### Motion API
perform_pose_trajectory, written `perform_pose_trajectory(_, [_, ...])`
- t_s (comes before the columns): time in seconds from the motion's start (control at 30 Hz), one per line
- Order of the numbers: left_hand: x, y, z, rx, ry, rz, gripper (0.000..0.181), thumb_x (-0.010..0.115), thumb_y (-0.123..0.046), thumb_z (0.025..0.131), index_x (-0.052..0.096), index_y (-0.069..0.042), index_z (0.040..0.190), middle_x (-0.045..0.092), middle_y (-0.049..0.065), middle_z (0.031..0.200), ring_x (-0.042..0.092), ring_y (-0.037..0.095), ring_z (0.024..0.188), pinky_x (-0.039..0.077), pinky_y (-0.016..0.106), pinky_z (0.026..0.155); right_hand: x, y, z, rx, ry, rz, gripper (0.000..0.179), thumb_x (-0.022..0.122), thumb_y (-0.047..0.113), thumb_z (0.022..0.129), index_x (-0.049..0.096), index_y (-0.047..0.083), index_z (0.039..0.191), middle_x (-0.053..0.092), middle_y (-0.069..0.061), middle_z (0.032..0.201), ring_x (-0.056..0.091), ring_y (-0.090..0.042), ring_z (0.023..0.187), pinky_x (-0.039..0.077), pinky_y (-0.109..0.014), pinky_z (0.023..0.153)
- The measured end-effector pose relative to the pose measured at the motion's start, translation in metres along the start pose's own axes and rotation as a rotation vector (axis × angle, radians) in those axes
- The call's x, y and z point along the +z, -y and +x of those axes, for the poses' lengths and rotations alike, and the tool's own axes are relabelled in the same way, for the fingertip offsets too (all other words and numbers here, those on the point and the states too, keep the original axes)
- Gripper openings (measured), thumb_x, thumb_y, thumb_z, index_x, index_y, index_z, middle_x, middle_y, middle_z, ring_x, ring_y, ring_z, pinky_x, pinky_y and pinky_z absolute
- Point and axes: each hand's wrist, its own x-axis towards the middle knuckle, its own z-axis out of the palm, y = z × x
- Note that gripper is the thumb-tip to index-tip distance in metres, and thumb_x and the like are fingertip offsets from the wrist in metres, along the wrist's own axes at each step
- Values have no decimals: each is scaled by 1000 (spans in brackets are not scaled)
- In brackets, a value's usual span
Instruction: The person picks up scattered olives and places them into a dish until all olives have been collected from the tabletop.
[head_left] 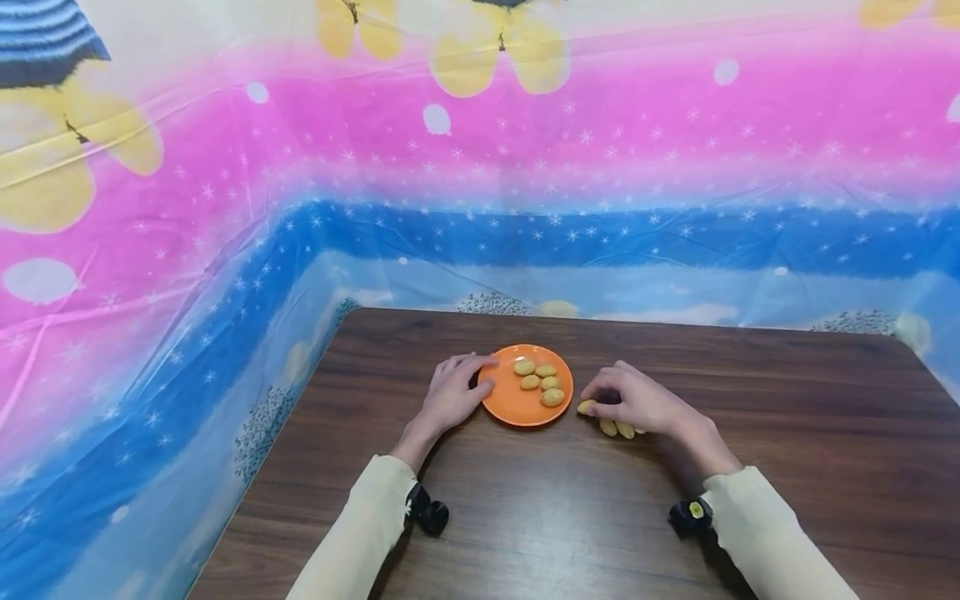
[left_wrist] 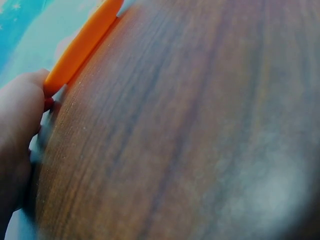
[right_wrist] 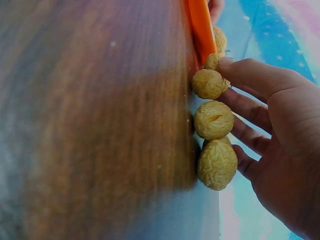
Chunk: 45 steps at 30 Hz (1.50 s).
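A: We're looking down at a dark wooden table (head_left: 525, 517) with an orange plate (head_left: 510, 404) near its far edge, and five wrinkled yellow nuts (head_left: 542, 382) lie on it.

B: Our left hand (head_left: 453, 393) grips the plate's left rim, thumb over the edge. In the left wrist view we see fingers (left_wrist: 20, 115) right against that orange rim (left_wrist: 82, 45).

A: Over on the right, our right hand (head_left: 633, 402) rests on the table just beside the plate, fingers curled over a small cluster of loose nuts (head_left: 615, 427).

B: The right wrist view gives us more: three nuts (right_wrist: 214, 120) lie in a row on the wood under the fingers (right_wrist: 250, 77), with a fingertip on the one nearest the plate's edge (right_wrist: 200, 27).

A: We can't tell whether it's actually pinched or only touched.

B: Behind the table hangs a pink and blue starry sheet (head_left: 525, 167).
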Motion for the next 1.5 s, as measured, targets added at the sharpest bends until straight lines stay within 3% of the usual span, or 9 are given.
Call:
perform_pose_trajectory(0.6, [1, 0, 1, -4, -4, -4, 38, 55, -37, 100, 58, -30, 137, 54, -7, 146, 36, 22, 144, 21, 53, 119, -2, 12, 12, -102, -60, -23, 19, 70, 31, 93, 74, 25, 111, 68, 13, 107, 52, -11, 99, 48, -34, 83])
perform_pose_trajectory(1.0, [3, 4, 2, 23, -6, 2, 39, 54, -37, 100, 58, -29, 138, 55, -8, 144, 36, 21, 144, 20, 50, 120, 0, 23, 25, -168, -76, -46, 17, 73, 29, 90, 75, 23, 106, 69, 11, 102, 56, -18, 95, 45, -32, 83])
perform_pose_trajectory(1.5, [2, 3, 2, 14, -5, -1, 40, 55, -38, 100, 57, -29, 139, 55, -7, 145, 36, 21, 144, 21, 51, 119, 4, 39, 42, -149, -47, -9, 18, 72, 29, 91, 76, 24, 108, 67, 14, 100, 51, -23, 90, 40, -29, 73])
